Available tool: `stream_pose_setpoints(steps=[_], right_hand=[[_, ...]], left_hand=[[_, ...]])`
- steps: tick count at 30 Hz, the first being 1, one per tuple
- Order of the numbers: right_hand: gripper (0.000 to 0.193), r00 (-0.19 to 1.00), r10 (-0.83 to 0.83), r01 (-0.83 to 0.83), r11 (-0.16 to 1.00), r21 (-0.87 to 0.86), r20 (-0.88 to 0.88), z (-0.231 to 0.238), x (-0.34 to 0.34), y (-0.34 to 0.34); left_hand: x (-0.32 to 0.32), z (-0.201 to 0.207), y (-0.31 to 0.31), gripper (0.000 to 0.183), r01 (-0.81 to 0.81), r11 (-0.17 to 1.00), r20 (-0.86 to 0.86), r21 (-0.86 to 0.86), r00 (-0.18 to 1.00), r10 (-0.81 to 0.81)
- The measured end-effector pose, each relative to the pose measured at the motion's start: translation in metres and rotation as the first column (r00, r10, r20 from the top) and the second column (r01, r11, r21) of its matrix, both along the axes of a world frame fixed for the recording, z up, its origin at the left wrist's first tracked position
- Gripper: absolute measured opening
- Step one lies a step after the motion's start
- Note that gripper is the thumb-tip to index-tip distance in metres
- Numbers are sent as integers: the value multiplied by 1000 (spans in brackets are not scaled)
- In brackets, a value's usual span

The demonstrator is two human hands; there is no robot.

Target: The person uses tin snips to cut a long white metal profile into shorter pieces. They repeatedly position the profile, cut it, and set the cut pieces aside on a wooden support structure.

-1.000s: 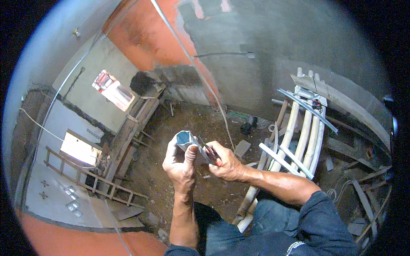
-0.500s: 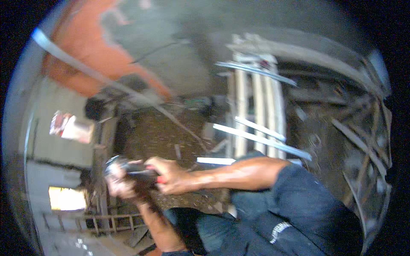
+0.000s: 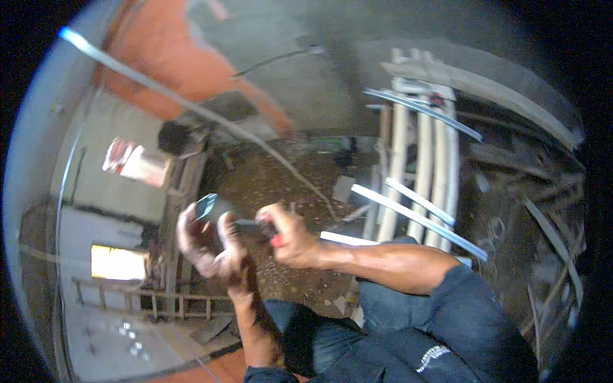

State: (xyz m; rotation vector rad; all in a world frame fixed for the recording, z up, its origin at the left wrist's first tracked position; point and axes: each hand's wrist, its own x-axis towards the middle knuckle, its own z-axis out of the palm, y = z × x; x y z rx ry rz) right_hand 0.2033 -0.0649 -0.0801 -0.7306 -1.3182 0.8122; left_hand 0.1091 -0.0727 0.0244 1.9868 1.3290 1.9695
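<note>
My right hand (image 3: 292,241) is closed around a screwdriver with a red and black handle (image 3: 276,240). Its thin shaft (image 3: 246,222) points left toward my other hand. My left hand (image 3: 214,249) is raised, fingers curled upward, and grips a small shiny piece with a teal-looking face (image 3: 206,206). Blur and the fingers hide the kind of that piece. The shaft's tip lies close by the left thumb; I cannot tell whether it touches anything.
To the right, several pale long pipes (image 3: 419,179) lie side by side, with metal strips (image 3: 418,220) across them. Loose boards (image 3: 554,239) lie farther right. A long thin strip (image 3: 211,118) slants across the upper left. A wooden ladder (image 3: 169,305) is at lower left.
My hands have drawn apart somewhat, and the screwdriver's shaft now shows between them. My left hand's fingers have come up more clearly. The whole view has shifted, moving the scene rightward.
</note>
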Motion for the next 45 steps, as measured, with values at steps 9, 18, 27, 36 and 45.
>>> stream_pose_setpoints(steps=[9, 18, 27, 36, 45], right_hand=[[45, 998, -18, 24, 992, -122, 53, 9, 14, -1], [46, 994, 75, -58, 981, -185, 82, 12, 12, -1], [42, 979, 183, -160, 965, -210, 94, 14, 11, 0], [43, 976, 209, -204, 977, -64, 68, 24, 26, -4], [40, 991, 106, -125, 948, -292, -79, 20, 17, 4]], left_hand=[[-24, 51, 4, 31, -83, 983, -506, -165, 862, -12], [-40, 66, 14, 19, 64, 871, -244, -487, 948, -206], [-34, 68, 13, 28, 104, 914, -345, -393, 905, -251], [-25, 64, -20, 60, -35, 986, -589, 164, 798, 126], [-62, 24, -47, 28, -43, 871, -86, -490, 996, 1]])
